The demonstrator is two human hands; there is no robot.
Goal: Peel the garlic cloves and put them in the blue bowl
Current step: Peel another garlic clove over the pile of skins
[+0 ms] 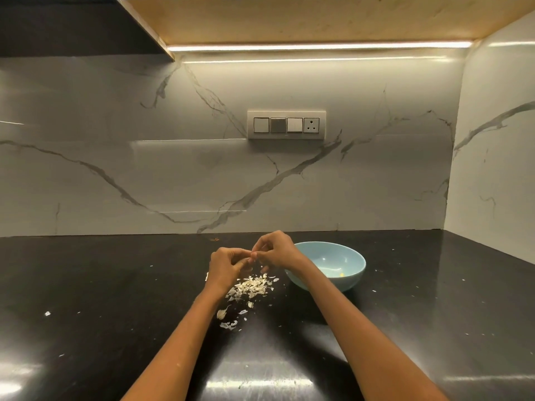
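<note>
Both hands, left (225,266) and right (276,251), grip a garlic clove (250,259) over the peels (251,285), blue bowl (333,273) just beside them mid-bench (115,299).

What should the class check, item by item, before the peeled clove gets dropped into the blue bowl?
1. Clove held by both hands: left hand and right hand pinch something small between them: ok.
2. Clove fully peeled: too small to see: cannot tell.
3. Blue bowl upright, within reach beside the right hand: ok.
4. Bowl has room: nearly empty, one small yellowish bit inside: ok.
5. Peel scraps lie on the counter, outside the bowl: ok.
</note>
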